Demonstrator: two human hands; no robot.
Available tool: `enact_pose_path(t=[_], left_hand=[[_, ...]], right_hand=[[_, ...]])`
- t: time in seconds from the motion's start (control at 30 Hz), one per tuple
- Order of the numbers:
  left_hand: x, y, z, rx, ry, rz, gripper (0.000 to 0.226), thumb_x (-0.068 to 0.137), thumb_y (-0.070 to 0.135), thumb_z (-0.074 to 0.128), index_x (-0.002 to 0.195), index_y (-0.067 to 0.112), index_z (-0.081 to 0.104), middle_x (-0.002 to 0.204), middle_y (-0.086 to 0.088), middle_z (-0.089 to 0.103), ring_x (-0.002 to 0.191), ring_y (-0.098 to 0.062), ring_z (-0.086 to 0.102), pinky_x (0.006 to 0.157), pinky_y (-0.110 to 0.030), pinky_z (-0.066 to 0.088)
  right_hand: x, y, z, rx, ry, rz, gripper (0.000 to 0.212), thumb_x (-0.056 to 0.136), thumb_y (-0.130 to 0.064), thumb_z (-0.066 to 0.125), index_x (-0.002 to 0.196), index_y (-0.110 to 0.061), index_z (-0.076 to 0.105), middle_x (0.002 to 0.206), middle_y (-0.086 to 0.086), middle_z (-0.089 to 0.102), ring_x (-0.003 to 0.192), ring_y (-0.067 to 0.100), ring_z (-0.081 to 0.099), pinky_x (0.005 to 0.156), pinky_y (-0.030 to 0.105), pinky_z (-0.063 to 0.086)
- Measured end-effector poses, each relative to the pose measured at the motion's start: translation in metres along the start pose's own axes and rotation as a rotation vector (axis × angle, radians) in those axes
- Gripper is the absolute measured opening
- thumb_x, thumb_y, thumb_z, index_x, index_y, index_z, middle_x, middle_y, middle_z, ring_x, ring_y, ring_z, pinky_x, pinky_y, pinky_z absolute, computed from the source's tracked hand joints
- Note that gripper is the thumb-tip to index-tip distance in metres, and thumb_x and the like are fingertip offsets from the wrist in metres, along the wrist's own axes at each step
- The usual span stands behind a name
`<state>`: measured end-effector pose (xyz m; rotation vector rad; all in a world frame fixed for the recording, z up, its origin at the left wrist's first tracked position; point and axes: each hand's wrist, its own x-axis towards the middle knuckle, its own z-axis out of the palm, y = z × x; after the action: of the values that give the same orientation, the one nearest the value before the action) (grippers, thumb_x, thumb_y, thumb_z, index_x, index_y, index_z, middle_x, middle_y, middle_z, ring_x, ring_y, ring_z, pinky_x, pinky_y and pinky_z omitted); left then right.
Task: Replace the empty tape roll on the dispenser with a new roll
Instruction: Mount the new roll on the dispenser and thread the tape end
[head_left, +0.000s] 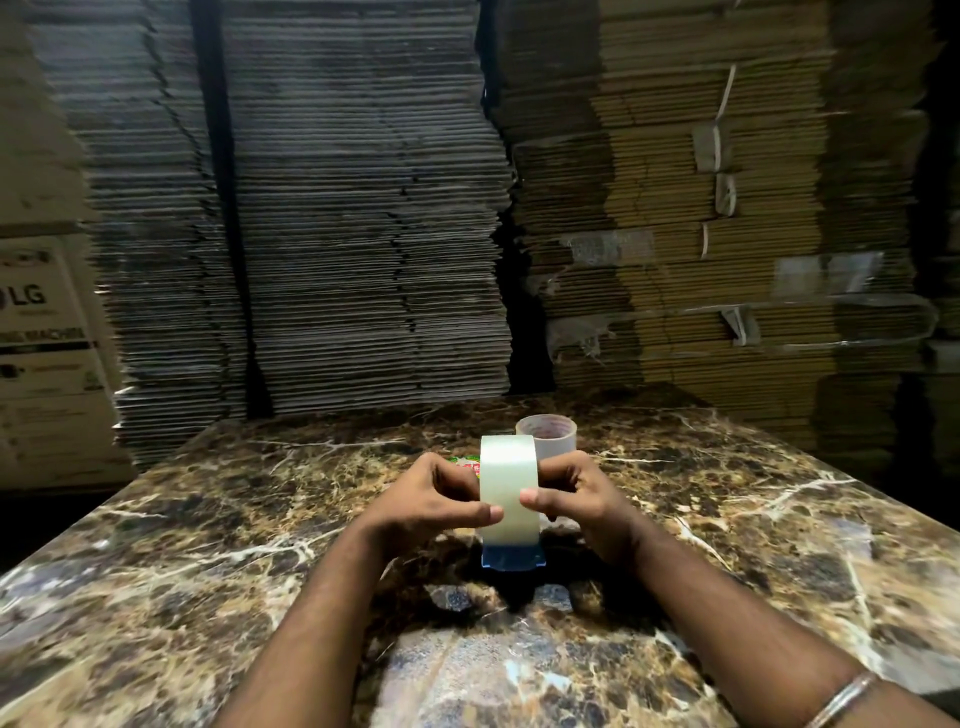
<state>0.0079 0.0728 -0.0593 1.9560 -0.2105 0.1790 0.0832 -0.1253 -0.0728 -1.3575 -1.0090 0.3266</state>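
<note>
A full roll of clear tape stands on edge above the middle of the marble table. My left hand grips its left side and my right hand grips its right side, both thumbs pressing on the front of the tape band. Under the roll shows the blue end of the tape dispenser, most of it hidden by the roll and my hands. Behind them an empty cardboard tape core stands on the table. A red and green label peeks out left of the roll.
Tall stacks of flattened cardboard boxes rise right behind the table's far edge. A white printed carton stands at the far left. A metal bangle sits on my right wrist.
</note>
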Motion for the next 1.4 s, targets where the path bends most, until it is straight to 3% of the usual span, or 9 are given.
enact_pose_path(t=[0.17,0.27,0.5,0.67,0.8,1.03,1.13,1.23,1.4], left_hand=[[-0.002,0.001,0.001,0.104,-0.05,-0.025,0.045,0.059,0.025,0.084,0.088,-0.007,0.074,0.096,-0.034,0.07,0.08,-0.022,0.059,0.073,-0.034,0.043],[-0.003,0.003,0.001,0.115,-0.075,-0.042,0.043,0.058,0.019,0.085,0.09,-0.008,0.074,0.096,-0.033,0.071,0.079,-0.021,0.061,0.071,-0.03,0.047],[-0.008,0.011,0.001,-0.032,-0.158,-0.109,0.03,0.064,-0.013,0.075,0.079,0.013,0.079,0.077,0.0,0.077,0.069,-0.01,0.069,0.061,-0.019,0.051],[-0.01,0.02,0.007,-0.253,0.052,-0.258,0.027,0.066,0.041,0.066,0.069,0.017,0.076,0.064,0.004,0.07,0.064,-0.012,0.061,0.062,-0.029,0.04],[-0.004,0.021,0.013,-0.284,0.185,-0.341,0.052,0.085,0.052,0.049,0.059,0.014,0.074,0.059,-0.002,0.069,0.061,-0.019,0.059,0.059,-0.028,0.038],[0.0,0.025,0.019,-0.437,0.277,-0.35,0.036,0.083,0.037,0.061,0.091,0.004,0.074,0.063,-0.009,0.072,0.047,-0.017,0.065,0.04,-0.016,0.042],[0.003,0.026,0.022,-0.526,0.313,-0.344,0.037,0.078,0.027,0.061,0.092,-0.006,0.071,0.064,-0.017,0.071,0.047,-0.025,0.064,0.043,-0.021,0.046],[0.005,0.022,0.022,-0.574,0.362,-0.313,0.043,0.065,0.027,0.064,0.09,-0.008,0.072,0.071,-0.023,0.071,0.054,-0.031,0.065,0.053,-0.028,0.05],[0.004,0.02,0.018,-0.623,0.406,-0.332,0.047,0.046,0.024,0.071,0.081,-0.008,0.071,0.069,-0.025,0.068,0.056,-0.032,0.065,0.063,-0.034,0.05]], right_hand=[[-0.001,0.001,-0.002,-0.088,-0.053,0.013,0.015,0.066,-0.015,0.075,0.081,-0.013,0.075,0.074,-0.01,0.075,0.074,0.001,0.068,0.064,0.014,0.049],[0.002,0.006,-0.004,-0.178,-0.022,0.015,0.035,0.06,-0.027,0.077,0.084,-0.003,0.076,0.08,-0.001,0.075,0.076,0.006,0.067,0.064,0.017,0.049],[0.0,0.005,-0.005,-0.446,-0.028,0.004,0.029,0.064,-0.018,0.083,0.091,-0.009,0.077,0.086,-0.006,0.073,0.082,-0.001,0.067,0.067,0.012,0.047],[0.002,0.003,-0.001,-0.601,-0.004,-0.01,0.032,0.066,-0.025,0.085,0.093,-0.009,0.078,0.096,0.0,0.076,0.098,0.01,0.069,0.09,0.034,0.055],[0.001,0.001,0.008,-0.723,-0.005,-0.096,0.034,0.063,-0.036,0.084,0.087,-0.012,0.078,0.087,-0.001,0.076,0.085,0.01,0.07,0.078,0.037,0.056],[0.002,0.009,0.023,-0.85,0.017,-0.291,0.043,0.07,-0.059,0.075,0.079,-0.017,0.072,0.076,-0.006,0.073,0.068,0.01,0.067,0.059,0.035,0.053],[0.001,0.008,0.024,-1.005,0.029,-0.383,0.031,0.07,-0.05,0.074,0.078,-0.021,0.067,0.075,-0.006,0.069,0.067,0.011,0.062,0.058,0.034,0.051],[0.0,0.004,0.026,-1.017,0.075,-0.412,0.055,0.077,-0.073,0.056,0.073,-0.018,0.067,0.069,-0.005,0.065,0.062,0.012,0.057,0.055,0.035,0.047],[0.002,-0.002,0.017,-0.799,0.421,-0.552,0.033,0.092,-0.044,0.058,0.073,-0.018,0.065,0.059,-0.006,0.06,0.053,0.01,0.054,0.049,0.036,0.046]])
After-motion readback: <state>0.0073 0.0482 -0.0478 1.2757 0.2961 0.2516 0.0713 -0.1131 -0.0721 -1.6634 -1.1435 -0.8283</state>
